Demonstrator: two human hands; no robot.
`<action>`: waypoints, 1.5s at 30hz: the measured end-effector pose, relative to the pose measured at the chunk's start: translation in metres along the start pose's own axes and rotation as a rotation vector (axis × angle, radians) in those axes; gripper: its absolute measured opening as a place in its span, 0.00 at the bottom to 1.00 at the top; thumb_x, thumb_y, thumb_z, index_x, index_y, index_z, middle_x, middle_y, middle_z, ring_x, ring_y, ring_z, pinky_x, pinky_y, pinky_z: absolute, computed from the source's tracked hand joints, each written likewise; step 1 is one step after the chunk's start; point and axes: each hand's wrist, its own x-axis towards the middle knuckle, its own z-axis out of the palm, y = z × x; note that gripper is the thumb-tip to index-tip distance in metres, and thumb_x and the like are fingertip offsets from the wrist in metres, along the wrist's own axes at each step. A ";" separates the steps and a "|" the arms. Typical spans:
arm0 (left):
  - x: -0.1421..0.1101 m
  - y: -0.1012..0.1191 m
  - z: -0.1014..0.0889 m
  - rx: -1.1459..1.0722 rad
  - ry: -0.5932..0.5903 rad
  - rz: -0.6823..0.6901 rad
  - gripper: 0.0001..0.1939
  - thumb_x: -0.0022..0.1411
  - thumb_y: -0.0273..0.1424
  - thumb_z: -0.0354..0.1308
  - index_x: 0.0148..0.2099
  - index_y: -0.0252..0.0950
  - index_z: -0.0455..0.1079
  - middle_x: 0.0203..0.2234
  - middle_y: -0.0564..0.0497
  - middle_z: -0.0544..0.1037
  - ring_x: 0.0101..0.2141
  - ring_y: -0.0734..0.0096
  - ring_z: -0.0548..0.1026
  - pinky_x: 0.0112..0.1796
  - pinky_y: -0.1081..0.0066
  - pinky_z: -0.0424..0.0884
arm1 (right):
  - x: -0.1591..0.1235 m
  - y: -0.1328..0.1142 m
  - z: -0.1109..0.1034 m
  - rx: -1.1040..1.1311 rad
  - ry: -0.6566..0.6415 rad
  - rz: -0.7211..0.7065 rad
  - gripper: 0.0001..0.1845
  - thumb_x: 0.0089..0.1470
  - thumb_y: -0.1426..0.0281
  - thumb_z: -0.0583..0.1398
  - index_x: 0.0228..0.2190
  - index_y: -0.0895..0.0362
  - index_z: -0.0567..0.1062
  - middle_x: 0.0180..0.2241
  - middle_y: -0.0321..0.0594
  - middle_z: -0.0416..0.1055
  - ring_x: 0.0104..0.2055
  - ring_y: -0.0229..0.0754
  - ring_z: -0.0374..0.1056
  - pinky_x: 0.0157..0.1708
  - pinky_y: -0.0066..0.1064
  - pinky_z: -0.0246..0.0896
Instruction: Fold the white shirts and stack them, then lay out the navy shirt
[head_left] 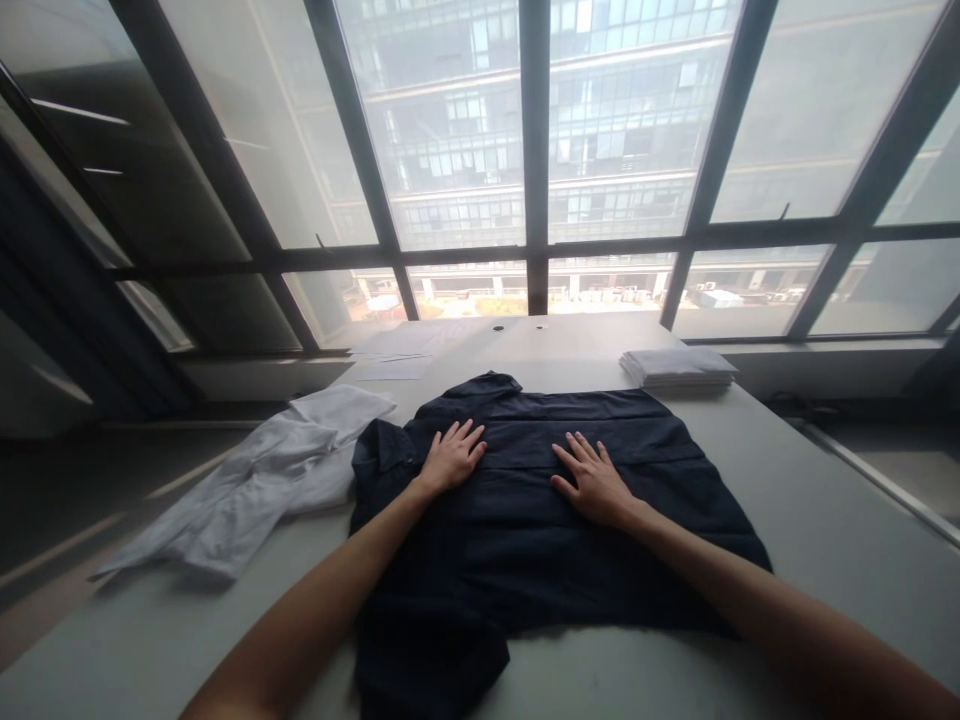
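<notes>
A dark navy shirt (525, 545) lies spread sideways on the white table (832, 520), its collar end toward the left and its hem toward the right. One sleeve reaches down to the near side, and another part is bunched at the far left. My left hand (452, 458) rests flat on the shirt near the collar end, fingers apart. Also flat on the cloth, my right hand (592, 482) lies near the middle of the shirt with its fingers spread. Neither hand grips the fabric.
A crumpled white garment (262, 480) lies to the left, partly hanging over the table's edge. At the back right sits a stack of folded white cloth (679, 368). Sheets of paper (397, 345) lie at the back left. Large windows (536, 150) stand behind the table.
</notes>
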 end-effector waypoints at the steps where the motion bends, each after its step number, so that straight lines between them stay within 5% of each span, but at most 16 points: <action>1: 0.001 -0.001 0.000 -0.005 -0.003 0.002 0.30 0.76 0.48 0.38 0.73 0.45 0.56 0.72 0.49 0.52 0.71 0.48 0.49 0.65 0.39 0.47 | -0.001 0.000 -0.002 -0.019 0.021 0.013 0.36 0.68 0.51 0.49 0.70 0.52 0.55 0.74 0.48 0.41 0.75 0.52 0.31 0.70 0.53 0.26; 4: 0.005 -0.013 -0.004 -0.041 -0.041 0.034 0.31 0.75 0.49 0.38 0.73 0.45 0.56 0.72 0.50 0.52 0.71 0.48 0.48 0.65 0.39 0.48 | -0.009 -0.007 -0.005 -0.105 0.110 0.110 0.34 0.68 0.56 0.50 0.69 0.55 0.57 0.72 0.53 0.46 0.74 0.56 0.40 0.68 0.53 0.33; 8: 0.011 -0.040 -0.015 -0.090 -0.057 0.168 0.29 0.74 0.48 0.42 0.69 0.43 0.65 0.69 0.49 0.60 0.69 0.57 0.57 0.66 0.56 0.53 | -0.027 -0.020 -0.005 -0.201 0.194 0.219 0.34 0.67 0.58 0.51 0.68 0.58 0.60 0.68 0.58 0.57 0.66 0.62 0.54 0.62 0.54 0.47; 16: 0.009 -0.060 -0.013 -0.047 -0.097 0.199 0.29 0.75 0.48 0.41 0.72 0.48 0.56 0.72 0.50 0.52 0.71 0.53 0.49 0.65 0.43 0.47 | -0.029 -0.013 0.006 -0.102 0.064 0.284 0.39 0.67 0.48 0.45 0.71 0.54 0.53 0.72 0.54 0.47 0.73 0.63 0.39 0.65 0.64 0.34; 20: 0.004 -0.063 -0.015 -0.040 -0.102 0.185 0.29 0.75 0.49 0.40 0.73 0.50 0.55 0.72 0.51 0.52 0.71 0.55 0.48 0.66 0.44 0.47 | -0.052 -0.009 0.006 -0.172 0.143 0.186 0.38 0.66 0.50 0.49 0.70 0.53 0.56 0.71 0.53 0.50 0.72 0.63 0.43 0.66 0.62 0.34; 25: -0.016 -0.065 -0.018 -0.031 -0.101 0.125 0.29 0.75 0.49 0.41 0.73 0.51 0.54 0.72 0.52 0.51 0.71 0.51 0.48 0.65 0.43 0.49 | -0.083 0.002 0.005 -0.188 0.161 0.124 0.37 0.65 0.49 0.50 0.67 0.53 0.63 0.64 0.55 0.63 0.65 0.64 0.57 0.64 0.59 0.45; 35: -0.069 -0.066 -0.018 0.038 -0.028 -0.028 0.30 0.75 0.50 0.40 0.74 0.47 0.54 0.71 0.48 0.54 0.70 0.48 0.52 0.63 0.43 0.55 | -0.044 0.044 -0.013 -0.159 0.119 -0.078 0.38 0.66 0.45 0.47 0.66 0.53 0.65 0.65 0.53 0.63 0.66 0.60 0.55 0.66 0.59 0.44; 40: -0.060 -0.064 -0.030 0.016 -0.033 0.228 0.30 0.74 0.51 0.45 0.73 0.51 0.53 0.72 0.50 0.52 0.71 0.51 0.48 0.66 0.46 0.47 | -0.047 0.064 -0.011 -0.154 0.130 -0.095 0.37 0.66 0.45 0.48 0.67 0.51 0.63 0.65 0.52 0.62 0.67 0.61 0.54 0.66 0.60 0.43; 45: -0.054 -0.056 -0.039 -0.073 -0.201 0.364 0.28 0.75 0.50 0.45 0.73 0.58 0.51 0.73 0.55 0.48 0.71 0.50 0.45 0.67 0.45 0.45 | -0.039 0.090 -0.019 -0.147 0.091 -0.185 0.36 0.67 0.46 0.47 0.68 0.48 0.60 0.67 0.48 0.60 0.69 0.60 0.52 0.67 0.61 0.38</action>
